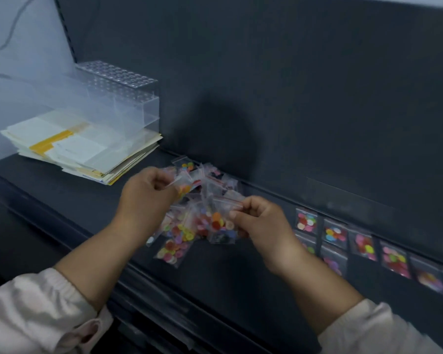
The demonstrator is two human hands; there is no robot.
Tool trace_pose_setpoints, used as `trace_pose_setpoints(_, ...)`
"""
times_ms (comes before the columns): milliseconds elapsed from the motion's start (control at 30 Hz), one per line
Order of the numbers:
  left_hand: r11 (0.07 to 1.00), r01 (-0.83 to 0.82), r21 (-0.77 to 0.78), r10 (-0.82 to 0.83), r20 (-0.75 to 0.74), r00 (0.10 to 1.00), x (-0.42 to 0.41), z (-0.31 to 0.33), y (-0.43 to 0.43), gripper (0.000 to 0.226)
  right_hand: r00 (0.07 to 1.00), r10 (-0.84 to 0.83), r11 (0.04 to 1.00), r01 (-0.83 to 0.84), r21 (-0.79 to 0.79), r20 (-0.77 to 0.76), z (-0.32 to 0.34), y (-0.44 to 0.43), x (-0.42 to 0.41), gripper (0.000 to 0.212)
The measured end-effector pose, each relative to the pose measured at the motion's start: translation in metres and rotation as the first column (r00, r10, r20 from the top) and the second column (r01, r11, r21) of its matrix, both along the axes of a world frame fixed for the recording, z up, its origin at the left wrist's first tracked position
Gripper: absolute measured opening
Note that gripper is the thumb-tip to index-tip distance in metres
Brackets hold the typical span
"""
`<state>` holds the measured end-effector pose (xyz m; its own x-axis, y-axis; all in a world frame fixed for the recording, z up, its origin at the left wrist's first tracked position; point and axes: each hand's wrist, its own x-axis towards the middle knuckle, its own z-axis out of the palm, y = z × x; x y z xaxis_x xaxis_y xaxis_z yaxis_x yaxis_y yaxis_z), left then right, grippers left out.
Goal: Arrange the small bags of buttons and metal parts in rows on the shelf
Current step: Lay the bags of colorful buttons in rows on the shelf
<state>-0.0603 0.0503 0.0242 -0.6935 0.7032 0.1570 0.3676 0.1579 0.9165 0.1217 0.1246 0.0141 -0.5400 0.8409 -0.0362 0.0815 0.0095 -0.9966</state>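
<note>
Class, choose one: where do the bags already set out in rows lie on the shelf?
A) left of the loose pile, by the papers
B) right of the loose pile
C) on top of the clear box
B: the rows of bags lie to the right of the loose pile; the papers and clear box sit to its left.

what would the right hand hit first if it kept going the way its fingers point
Probably the loose pile of button bags, just left of the right hand; depth is unclear.
</note>
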Motion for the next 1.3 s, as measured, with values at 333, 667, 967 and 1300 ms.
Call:
trace_pose_setpoints(333, 0.941, 0.336, 0.044, -0.331, 0.336, 0.882, 0.117, 0.003, 0.048, 0.029, 0.97, -0.233, 0.96, 0.241, -0.141, 0.067, 0.005, 0.001, 0.127, 0.022)
trace_pose_setpoints(667, 0.863, 0.506, 0.008, -0.473, 0.368, 0.801, 0.192, -0.001, 0.063, 0.03, 0.851, -0.47, 0.842, 0.512, -0.168, 0.235, -0.021, 0.014, 0.222, 0.015)
trace_pose_setpoints(967, 0.846, 0.532, 0.013, -0.494, 0.394, 0.775, 0.209, -0.001, 0.062, 0.025, 0.513, -0.581, 0.792, 0.18, 0.583, 0.632, -0.037, 0.018, 0.242, 0.043)
trace_pose_setpoints(1300, 0.837, 0.546, 0.003, -0.504, 0.392, 0.77, 0.22, -0.003, 0.067, 0.038, 0.67, -0.454, 0.733, -0.093, 0.674, 0.587, -0.061, 0.021, 0.245, 0.022)
